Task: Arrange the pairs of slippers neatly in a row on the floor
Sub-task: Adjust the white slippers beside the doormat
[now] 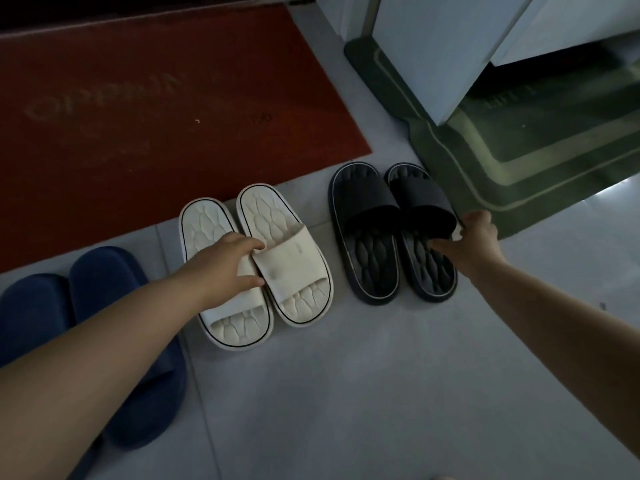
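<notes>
Three pairs of slippers lie side by side on the grey tiled floor. The dark blue pair is at the left, partly hidden under my left forearm. The cream pair is in the middle, and my left hand lies over the strap of its left slipper, fingers touching the strap of the right one. The black pair is at the right. My right hand is at the outer edge of the right black slipper, thumb on its strap rim and fingers on its sole.
A red doormat lies behind the slippers at the left. A dark green mat lies at the right, under a white cabinet or door. Grey floor tiles stretch toward me.
</notes>
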`<state>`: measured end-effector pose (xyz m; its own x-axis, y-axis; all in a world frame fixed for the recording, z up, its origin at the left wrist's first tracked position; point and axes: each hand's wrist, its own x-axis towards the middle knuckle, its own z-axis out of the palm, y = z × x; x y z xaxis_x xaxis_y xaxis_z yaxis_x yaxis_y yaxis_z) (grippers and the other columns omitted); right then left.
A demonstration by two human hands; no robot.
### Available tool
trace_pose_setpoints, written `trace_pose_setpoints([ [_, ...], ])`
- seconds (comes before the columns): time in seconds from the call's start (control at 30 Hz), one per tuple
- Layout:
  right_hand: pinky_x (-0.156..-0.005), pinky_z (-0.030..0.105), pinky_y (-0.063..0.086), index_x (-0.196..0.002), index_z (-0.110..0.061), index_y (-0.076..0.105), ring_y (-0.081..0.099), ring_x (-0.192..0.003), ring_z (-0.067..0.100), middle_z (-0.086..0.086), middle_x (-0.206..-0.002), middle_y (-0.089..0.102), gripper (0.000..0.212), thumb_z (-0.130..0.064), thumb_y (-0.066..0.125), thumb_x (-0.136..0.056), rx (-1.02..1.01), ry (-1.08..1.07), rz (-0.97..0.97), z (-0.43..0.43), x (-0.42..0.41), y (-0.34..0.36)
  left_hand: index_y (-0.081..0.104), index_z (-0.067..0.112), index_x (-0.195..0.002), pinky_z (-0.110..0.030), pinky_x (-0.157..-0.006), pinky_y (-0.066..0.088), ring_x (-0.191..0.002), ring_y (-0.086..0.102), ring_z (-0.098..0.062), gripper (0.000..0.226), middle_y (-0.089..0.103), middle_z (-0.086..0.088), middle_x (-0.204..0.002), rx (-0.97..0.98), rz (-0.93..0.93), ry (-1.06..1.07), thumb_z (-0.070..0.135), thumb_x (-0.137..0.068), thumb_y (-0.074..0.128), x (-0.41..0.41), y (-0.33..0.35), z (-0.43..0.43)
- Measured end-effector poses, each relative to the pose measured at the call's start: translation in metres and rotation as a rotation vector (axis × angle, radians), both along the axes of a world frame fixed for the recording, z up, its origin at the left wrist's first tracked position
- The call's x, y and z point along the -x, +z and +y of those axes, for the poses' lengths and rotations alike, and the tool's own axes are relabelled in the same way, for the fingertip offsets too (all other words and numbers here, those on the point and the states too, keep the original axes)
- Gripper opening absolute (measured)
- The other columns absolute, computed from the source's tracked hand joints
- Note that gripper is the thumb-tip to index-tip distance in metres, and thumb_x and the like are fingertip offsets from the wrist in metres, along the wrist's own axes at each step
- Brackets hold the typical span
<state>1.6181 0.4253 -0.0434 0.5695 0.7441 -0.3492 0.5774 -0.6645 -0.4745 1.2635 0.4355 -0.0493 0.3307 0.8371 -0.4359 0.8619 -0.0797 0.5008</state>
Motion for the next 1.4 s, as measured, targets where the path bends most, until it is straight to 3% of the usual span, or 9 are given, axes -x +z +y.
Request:
trace_pose_setpoints([
  [0.13,-0.092,0.043,0.042,-0.132,-0.013,0.027,0.048,-0.116,0.039,0.020,-0.134,0.039,0.084,-0.028,0.079,-0.068,-0.015,0.092,0.001,0.012,0.001,-0.010,0.043,0.029,-0.132,-0.028,-0.098,0.036,-0.121,0.044,-0.019,0.063,0.037,0.000,-0.134,-0.031,0.026,0.031,0.032,-0.076,0.071,0.002,0.000,-0.005],
  [0.3,-0.075,0.039,0.044,-0.133,-0.030,0.028,0.056,-0.098,0.044,0.018,-0.135,0.029,0.079,-0.044,0.074,-0.070,-0.032,0.265,-0.163,0.031,0.029,-0.012,0.047,0.028,-0.129,-0.034,-0.102,0.040,-0.120,0.046,-0.020,0.058,0.040,-0.002,-0.128,-0.042,-0.008,0.081,0.032,-0.076,0.071,-0.001,0.002,-0.006],
  [0.53,-0.084,0.032,0.043,-0.123,-0.023,0.049,0.056,-0.093,0.038,0.014,-0.129,0.032,0.042,-0.012,0.059,-0.084,-0.186,0.386,-0.219,0.040,0.040,-0.023,0.045,0.030,-0.130,-0.026,-0.096,0.036,-0.117,0.045,-0.016,0.057,0.039,0.002,-0.127,-0.052,-0.010,0.078,0.034,-0.078,0.069,-0.001,0.000,-0.012],
  [0.73,-0.088,0.027,0.040,-0.117,-0.015,0.058,0.057,-0.094,0.036,0.015,-0.127,0.038,0.039,0.000,0.053,-0.081,-0.261,0.452,-0.169,0.057,0.034,-0.021,0.042,0.032,-0.132,-0.023,-0.093,0.034,-0.117,0.045,-0.017,0.059,0.036,0.002,-0.131,-0.039,-0.005,0.082,0.035,-0.078,0.067,0.000,-0.002,-0.013],
  [0.9,-0.088,0.038,0.043,-0.122,-0.018,0.051,0.055,-0.101,0.040,0.016,-0.130,0.038,0.049,0.002,0.056,-0.078,-0.212,0.444,-0.172,0.067,0.030,-0.010,0.044,0.031,-0.130,-0.028,-0.095,0.038,-0.117,0.046,-0.020,0.057,0.037,0.000,-0.131,-0.028,0.007,0.077,0.033,-0.079,0.067,-0.001,0.000,-0.012],
  [1.03,-0.073,0.042,0.042,-0.132,-0.019,0.031,0.055,-0.096,0.047,0.020,-0.136,0.028,0.067,0.000,0.062,-0.076,-0.028,0.418,-0.262,0.062,0.039,0.003,0.042,0.031,-0.130,-0.038,-0.101,0.040,-0.118,0.046,-0.025,0.057,0.041,-0.004,-0.131,-0.025,0.028,0.085,0.035,-0.079,0.067,-0.001,0.000,-0.011],
  [1.17,-0.064,0.038,0.039,-0.134,-0.021,0.024,0.055,-0.095,0.046,0.020,-0.136,0.024,0.075,-0.010,0.068,-0.074,-0.014,0.500,-0.368,0.052,0.057,0.021,0.039,0.034,-0.131,-0.044,-0.110,0.027,-0.120,0.046,-0.025,0.057,0.047,-0.005,-0.131,0.017,0.059,0.090,0.044,-0.080,0.062,-0.004,-0.005,-0.007],
  [1.27,-0.072,0.041,0.048,-0.134,-0.023,0.026,0.057,-0.094,0.040,0.017,-0.137,0.023,0.073,-0.014,0.068,-0.075,-0.092,0.587,-0.230,0.042,0.069,0.031,0.043,0.035,-0.127,-0.049,-0.115,0.014,-0.118,0.044,-0.024,0.050,0.045,-0.004,-0.125,0.079,0.047,0.102,0.048,-0.082,0.057,-0.012,-0.010,-0.004],
  [1.4,-0.076,0.031,0.047,-0.136,-0.027,0.025,0.058,-0.080,0.016,0.013,-0.140,0.022,0.073,-0.017,0.069,-0.077,-0.099,0.632,-0.022,0.033,0.081,0.043,0.051,0.028,-0.112,-0.046,-0.112,0.016,-0.110,0.047,-0.023,0.036,0.040,0.003,-0.101,0.055,0.072,0.047,0.047,-0.082,0.056,-0.017,-0.004,0.000],
])
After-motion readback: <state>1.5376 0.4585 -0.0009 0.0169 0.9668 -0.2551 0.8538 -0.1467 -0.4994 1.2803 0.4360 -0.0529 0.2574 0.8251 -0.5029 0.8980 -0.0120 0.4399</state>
